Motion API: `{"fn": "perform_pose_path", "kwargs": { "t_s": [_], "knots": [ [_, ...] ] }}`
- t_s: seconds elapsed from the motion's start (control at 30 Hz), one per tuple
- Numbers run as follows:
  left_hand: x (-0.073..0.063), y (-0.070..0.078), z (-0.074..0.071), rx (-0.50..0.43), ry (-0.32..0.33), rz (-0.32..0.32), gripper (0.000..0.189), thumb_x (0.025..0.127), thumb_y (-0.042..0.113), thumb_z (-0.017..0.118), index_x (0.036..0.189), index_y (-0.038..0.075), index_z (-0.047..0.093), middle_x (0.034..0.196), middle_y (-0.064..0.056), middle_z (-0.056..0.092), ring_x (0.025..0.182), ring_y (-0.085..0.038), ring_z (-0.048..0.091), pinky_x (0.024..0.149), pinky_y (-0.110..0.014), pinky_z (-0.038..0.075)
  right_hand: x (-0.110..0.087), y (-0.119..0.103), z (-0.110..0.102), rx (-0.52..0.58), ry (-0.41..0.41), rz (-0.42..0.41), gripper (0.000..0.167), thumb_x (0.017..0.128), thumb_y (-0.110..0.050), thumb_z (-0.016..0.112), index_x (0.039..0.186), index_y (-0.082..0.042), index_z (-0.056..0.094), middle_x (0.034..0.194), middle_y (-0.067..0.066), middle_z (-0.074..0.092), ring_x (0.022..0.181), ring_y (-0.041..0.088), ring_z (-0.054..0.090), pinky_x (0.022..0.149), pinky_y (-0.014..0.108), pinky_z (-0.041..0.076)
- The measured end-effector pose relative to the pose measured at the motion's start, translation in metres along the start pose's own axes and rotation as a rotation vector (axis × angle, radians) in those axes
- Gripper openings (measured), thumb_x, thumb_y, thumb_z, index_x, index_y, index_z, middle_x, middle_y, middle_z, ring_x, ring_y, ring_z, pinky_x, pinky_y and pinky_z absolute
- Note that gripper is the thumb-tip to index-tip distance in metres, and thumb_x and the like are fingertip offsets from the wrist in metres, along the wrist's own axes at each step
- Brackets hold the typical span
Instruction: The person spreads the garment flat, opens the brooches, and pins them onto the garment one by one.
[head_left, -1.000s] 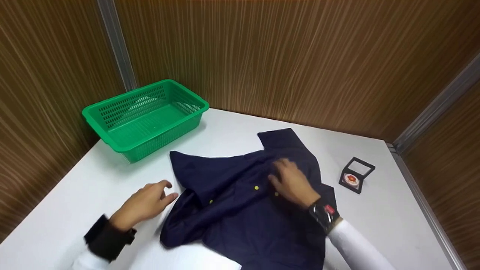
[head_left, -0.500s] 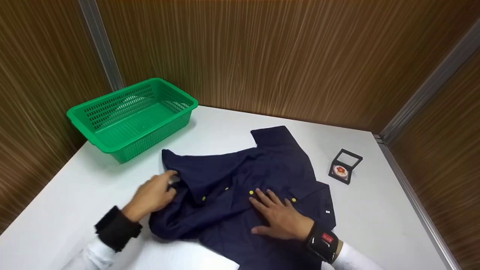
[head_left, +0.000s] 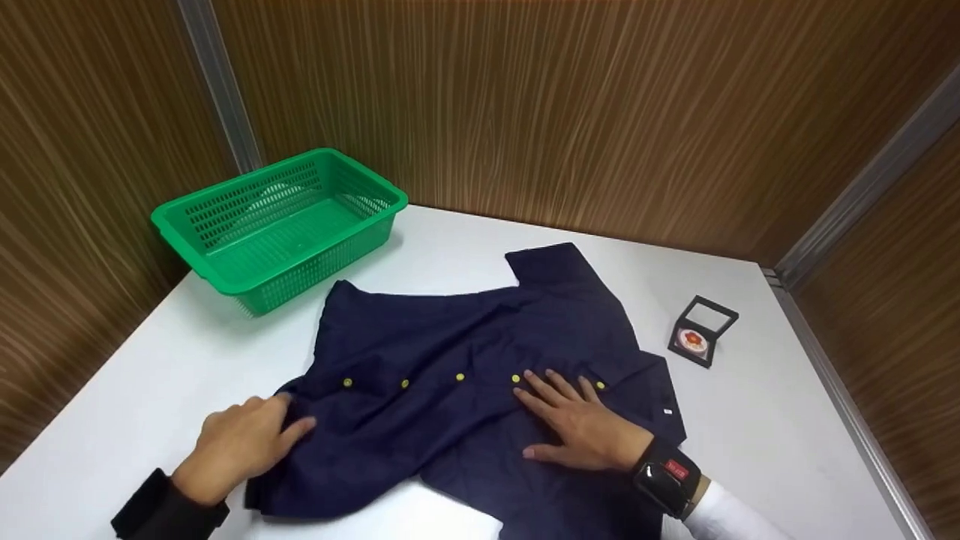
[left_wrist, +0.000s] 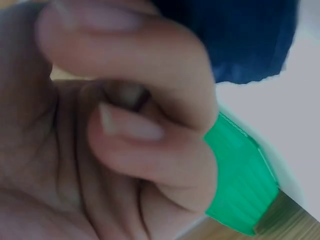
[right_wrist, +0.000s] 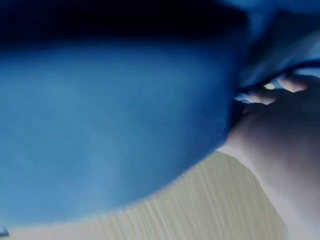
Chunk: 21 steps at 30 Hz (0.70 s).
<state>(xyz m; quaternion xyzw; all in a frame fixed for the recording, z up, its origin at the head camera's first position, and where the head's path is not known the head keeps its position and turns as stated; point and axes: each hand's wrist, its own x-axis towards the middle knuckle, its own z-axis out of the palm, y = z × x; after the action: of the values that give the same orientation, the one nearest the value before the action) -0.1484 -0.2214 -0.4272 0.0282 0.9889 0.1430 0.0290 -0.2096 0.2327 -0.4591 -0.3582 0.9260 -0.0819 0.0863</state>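
Observation:
A navy short-sleeved shirt [head_left: 390, 420] with yellow buttons lies spread across the white table in the head view, its button row facing up. At its left hem, my left hand [head_left: 244, 439] pinches the cloth between thumb and fingers. The left wrist view shows curled fingers [left_wrist: 165, 160] close up, with the navy cloth [left_wrist: 250, 40] beyond them. My right hand [head_left: 589, 431] rests flat on the shirt near the collar end, fingers spread beside a yellow button [head_left: 516, 379]. Blue cloth [right_wrist: 110, 130] fills most of the right wrist view.
A green plastic basket [head_left: 322, 259] stands at the back left of the table. To the right of the shirt lies a small open black case [head_left: 691, 352] with a red-and-white round piece inside. Wood-grain panels [head_left: 525, 112] enclose the back and sides.
My left hand has taken the hem and drawn it left and toward me, so the folded front now lies flatter with its buttons in a row. My right hand came down onto the shirt.

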Motion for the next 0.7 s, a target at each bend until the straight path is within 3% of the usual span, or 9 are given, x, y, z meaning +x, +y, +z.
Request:
{"fn": "perform_pose_path", "kwargs": {
  "t_s": [0.13, 0.23, 0.3, 0.37, 0.5, 0.7],
  "knots": [
    [0.021, -0.014, -0.003, -0.05, 0.045, -0.035, 0.064, 0.103, 0.053, 0.055, 0.128, -0.006, 0.063, 0.114, -0.035, 0.068, 0.1, -0.056, 0.066, 0.07, -0.069, 0.051, -0.015, -0.019, -0.007, -0.177, 0.13, -0.024, 0.078, 0.092, -0.052, 0.071, 0.153, -0.01, 0.049, 0.163, 0.017, 0.042, 0.151, 0.046, 0.038, 0.115, 0.074, 0.03],
    [0.036, -0.022, -0.002, -0.095, -0.031, -0.035, 0.067, 0.104, 0.054, 0.052, 0.123, -0.009, 0.064, 0.115, -0.033, 0.069, 0.102, -0.052, 0.067, 0.074, -0.066, 0.052, -0.03, -0.038, -0.008, -0.258, 0.208, -0.085, 0.07, 0.091, -0.051, 0.072, 0.147, -0.011, 0.057, 0.156, 0.015, 0.052, 0.143, 0.041, 0.05, 0.112, 0.067, 0.041],
    [0.042, -0.024, -0.001, -0.129, -0.113, -0.023, 0.062, 0.103, 0.052, 0.054, 0.117, -0.007, 0.067, 0.11, -0.029, 0.071, 0.099, -0.045, 0.069, 0.074, -0.06, 0.054, -0.038, -0.052, -0.006, -0.257, 0.196, -0.157, 0.063, 0.094, -0.052, 0.069, 0.144, -0.014, 0.06, 0.152, 0.012, 0.056, 0.138, 0.036, 0.056, 0.109, 0.06, 0.047],
    [0.047, -0.025, 0.001, -0.178, -0.14, -0.004, 0.052, 0.101, 0.047, 0.06, 0.11, -0.004, 0.069, 0.105, -0.025, 0.073, 0.094, -0.038, 0.07, 0.073, -0.055, 0.054, -0.043, -0.063, -0.002, -0.243, 0.149, -0.247, 0.056, 0.098, -0.052, 0.064, 0.143, -0.019, 0.061, 0.15, 0.009, 0.058, 0.133, 0.033, 0.06, 0.105, 0.055, 0.052],
    [0.054, -0.025, -0.004, -0.263, -0.071, 0.033, 0.034, 0.1, 0.031, 0.065, 0.107, -0.002, 0.066, 0.105, -0.025, 0.072, 0.094, -0.035, 0.068, 0.078, -0.051, 0.053, -0.046, -0.073, 0.003, -0.264, 0.081, -0.373, 0.048, 0.098, -0.046, 0.067, 0.14, -0.023, 0.066, 0.149, 0.007, 0.059, 0.127, 0.029, 0.063, 0.097, 0.046, 0.057],
    [0.052, -0.032, -0.014, -0.36, 0.12, 0.017, 0.025, 0.104, 0.02, 0.057, 0.116, -0.003, 0.054, 0.106, -0.032, 0.067, 0.092, -0.039, 0.064, 0.078, -0.053, 0.05, -0.054, -0.068, -0.008, -0.218, -0.009, -0.436, 0.033, 0.093, -0.034, 0.073, 0.125, -0.03, 0.076, 0.144, 0.005, 0.065, 0.125, 0.024, 0.066, 0.094, 0.04, 0.058]
  ]
}}
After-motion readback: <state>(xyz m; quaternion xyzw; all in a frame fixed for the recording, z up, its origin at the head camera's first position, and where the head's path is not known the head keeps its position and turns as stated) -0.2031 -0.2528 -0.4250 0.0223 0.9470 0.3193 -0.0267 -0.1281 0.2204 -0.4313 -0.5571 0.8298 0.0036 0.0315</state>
